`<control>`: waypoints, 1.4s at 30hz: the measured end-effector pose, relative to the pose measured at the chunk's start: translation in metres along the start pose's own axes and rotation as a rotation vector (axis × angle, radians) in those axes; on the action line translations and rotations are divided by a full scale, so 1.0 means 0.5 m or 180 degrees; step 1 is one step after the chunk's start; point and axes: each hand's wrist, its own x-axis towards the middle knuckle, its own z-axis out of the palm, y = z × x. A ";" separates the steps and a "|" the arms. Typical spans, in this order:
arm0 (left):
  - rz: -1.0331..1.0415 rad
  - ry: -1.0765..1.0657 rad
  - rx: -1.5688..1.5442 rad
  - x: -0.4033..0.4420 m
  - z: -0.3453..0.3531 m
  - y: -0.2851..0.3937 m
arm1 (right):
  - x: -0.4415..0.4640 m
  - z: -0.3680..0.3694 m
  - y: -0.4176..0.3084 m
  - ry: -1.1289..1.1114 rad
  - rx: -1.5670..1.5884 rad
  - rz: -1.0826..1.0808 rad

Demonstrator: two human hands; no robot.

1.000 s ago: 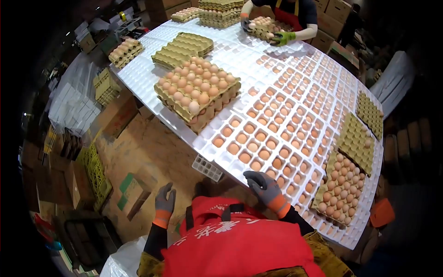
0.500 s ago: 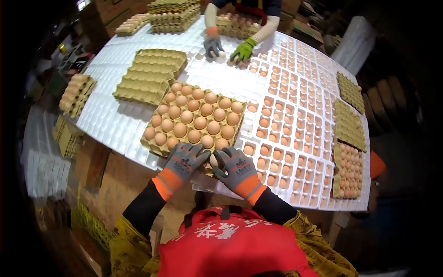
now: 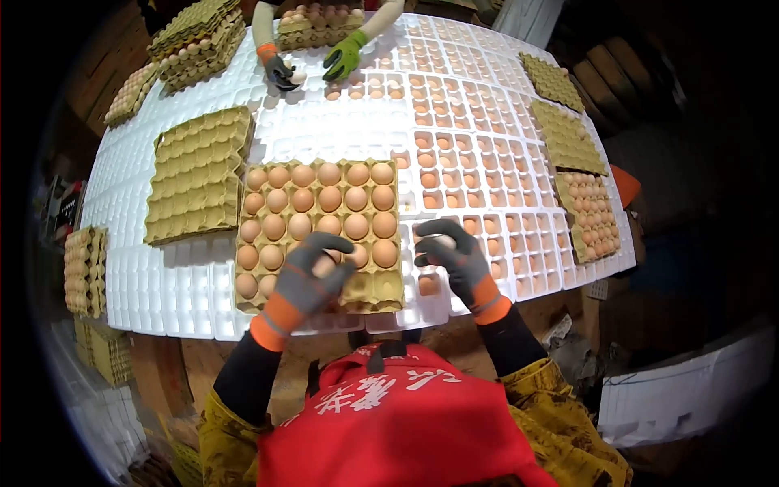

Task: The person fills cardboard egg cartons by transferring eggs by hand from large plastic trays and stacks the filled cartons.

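I log right grip (image 3: 461, 258), newly off near edge of pulp tray (image 3: 380, 286), holding egg (image 3: 444, 242) above white tray (image 3: 434, 307); left grip (image 3: 304, 280) unclear.

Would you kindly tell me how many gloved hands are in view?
4: the wearer's left hand over the cardboard egg tray, their right hand over the white trays to its right, and, beyond, a co-worker's grey-gloved hand and green-gloved hand.
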 end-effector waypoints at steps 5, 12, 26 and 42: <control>0.0437 -0.0753 0.3254 0.077 0.074 -0.014 | 0.040 0.094 0.034 0.0205 -0.4011 -0.1324; -0.0644 -0.0324 -0.2588 0.053 -0.088 -0.030 | 0.017 -0.018 0.023 0.0069 0.1510 -0.0346; 0.0757 -0.0122 0.3584 0.179 0.037 -0.014 | 0.121 -0.025 0.007 0.0057 -0.1977 -0.1396; -0.0329 0.0028 0.2601 -0.038 0.477 -0.012 | -0.172 -0.234 0.260 0.0675 -0.3041 -0.0215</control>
